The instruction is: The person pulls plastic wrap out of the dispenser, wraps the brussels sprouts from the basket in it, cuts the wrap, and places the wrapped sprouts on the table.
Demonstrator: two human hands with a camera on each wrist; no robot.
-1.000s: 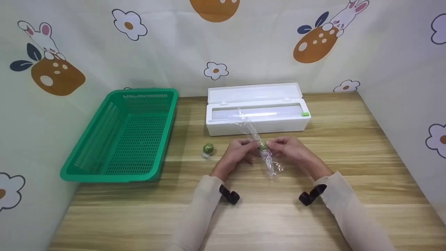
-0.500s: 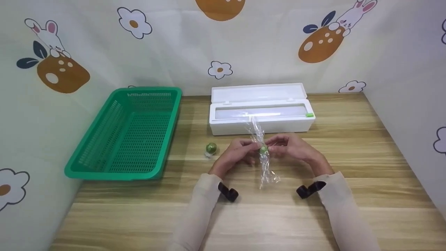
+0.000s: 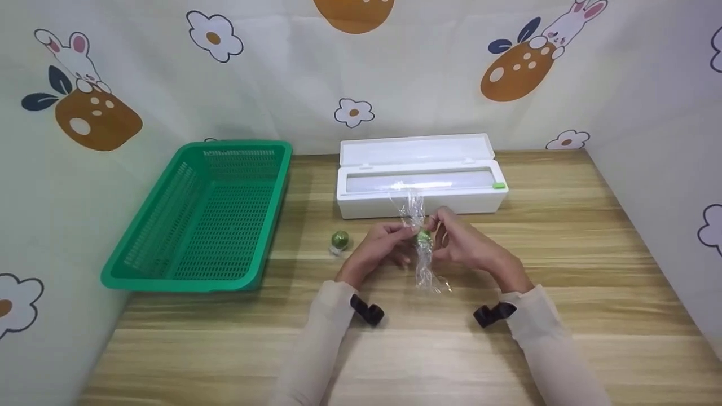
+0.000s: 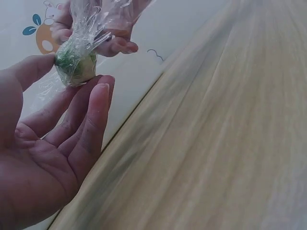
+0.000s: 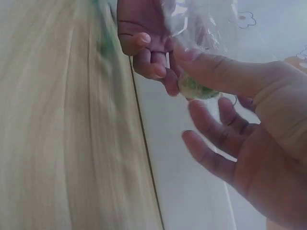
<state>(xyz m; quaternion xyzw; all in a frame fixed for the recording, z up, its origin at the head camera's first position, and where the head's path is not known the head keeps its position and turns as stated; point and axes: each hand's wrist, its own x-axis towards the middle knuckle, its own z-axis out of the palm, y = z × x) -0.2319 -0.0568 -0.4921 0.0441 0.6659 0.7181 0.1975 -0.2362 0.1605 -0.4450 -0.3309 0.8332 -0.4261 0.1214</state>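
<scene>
A small round green fruit (image 3: 424, 235), wrapped in cling film (image 3: 424, 273), is up between both hands. Film tails stick out on its far and near sides. My left hand (image 3: 379, 248) pinches the fruit from the left; the left wrist view shows the thumb and fingertips at its sides, the other fingers loosely bent. From the right, my right hand (image 3: 471, 245) pinches the film beside the fruit with thumb and forefinger. Its thumb (image 5: 216, 69) partly covers the fruit in the right wrist view. Another wrapped green fruit (image 3: 339, 239) lies on the table, left of my left hand.
Behind the hands stands a white cling film box (image 3: 420, 206), lid up, with a roll inside and a green slider (image 3: 498, 185) at its right end. A green slotted basket (image 3: 274, 217) stands at the left. Patterned cloth (image 3: 417, 73) hangs behind the wooden table (image 3: 428, 361).
The right hand has turned and its forefinger has risen toward the far film tail. The film tails have swung from slanted to nearly straight. The left hand keeps hold of the fruit.
</scene>
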